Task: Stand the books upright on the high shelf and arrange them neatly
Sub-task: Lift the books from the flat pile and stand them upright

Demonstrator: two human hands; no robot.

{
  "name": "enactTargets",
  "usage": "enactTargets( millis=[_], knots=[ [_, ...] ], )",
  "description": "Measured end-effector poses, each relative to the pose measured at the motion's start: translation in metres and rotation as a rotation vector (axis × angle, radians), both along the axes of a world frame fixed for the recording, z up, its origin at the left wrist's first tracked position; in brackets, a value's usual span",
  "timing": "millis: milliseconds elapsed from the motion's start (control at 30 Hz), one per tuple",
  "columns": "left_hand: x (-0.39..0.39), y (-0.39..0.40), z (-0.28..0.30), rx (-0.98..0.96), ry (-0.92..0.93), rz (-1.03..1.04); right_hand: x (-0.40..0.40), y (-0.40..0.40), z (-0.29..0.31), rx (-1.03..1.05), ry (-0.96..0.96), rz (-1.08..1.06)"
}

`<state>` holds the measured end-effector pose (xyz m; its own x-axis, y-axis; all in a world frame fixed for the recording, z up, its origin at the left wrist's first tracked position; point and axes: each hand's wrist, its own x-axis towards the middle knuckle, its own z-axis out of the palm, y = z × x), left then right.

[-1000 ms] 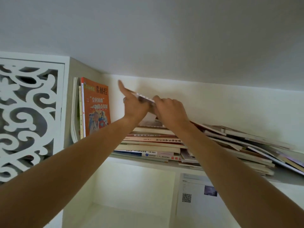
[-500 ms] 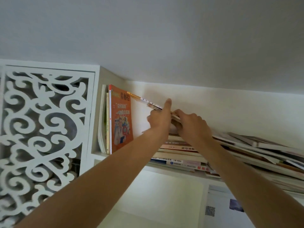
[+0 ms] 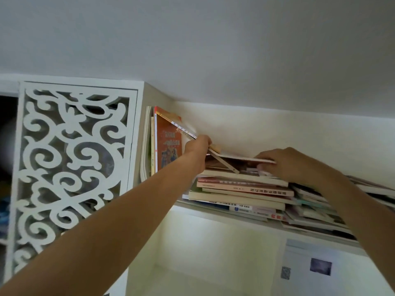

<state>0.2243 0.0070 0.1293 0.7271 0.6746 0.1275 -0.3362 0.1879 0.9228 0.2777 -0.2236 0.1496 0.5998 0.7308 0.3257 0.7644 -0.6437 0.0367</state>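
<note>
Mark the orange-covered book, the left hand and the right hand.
orange-covered book (image 3: 168, 144), head view, on its front cover.
left hand (image 3: 197, 146), head view, on the back of the hand.
right hand (image 3: 286, 161), head view, on the back of the hand.

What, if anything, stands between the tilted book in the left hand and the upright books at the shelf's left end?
Nothing visible does. The left hand holds the tilted book, whose top corner already leans on the upright orange book. The gap below, beside the flat stack, looks clear. The right hand grips another book on the stack.
</note>
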Motion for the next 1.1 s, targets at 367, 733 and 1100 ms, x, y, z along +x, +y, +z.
enactTargets(
  millis=[367,733,1100],
  knots=[
    [0.005,-0.001,-0.007,0.001,-0.015,-0.046,0.007,-0.002,-0.002,0.474,-0.385,-0.351],
    [-0.004,-0.005,-0.016,-0.250,-0.302,-0.138,-0.027,0.107,-0.020,0.286,-0.125,-0.001],
    [-0.019,-0.003,0.011,0.254,-0.243,0.367,-0.018,0.118,-0.032,0.358,0.007,0.349]
  ],
)
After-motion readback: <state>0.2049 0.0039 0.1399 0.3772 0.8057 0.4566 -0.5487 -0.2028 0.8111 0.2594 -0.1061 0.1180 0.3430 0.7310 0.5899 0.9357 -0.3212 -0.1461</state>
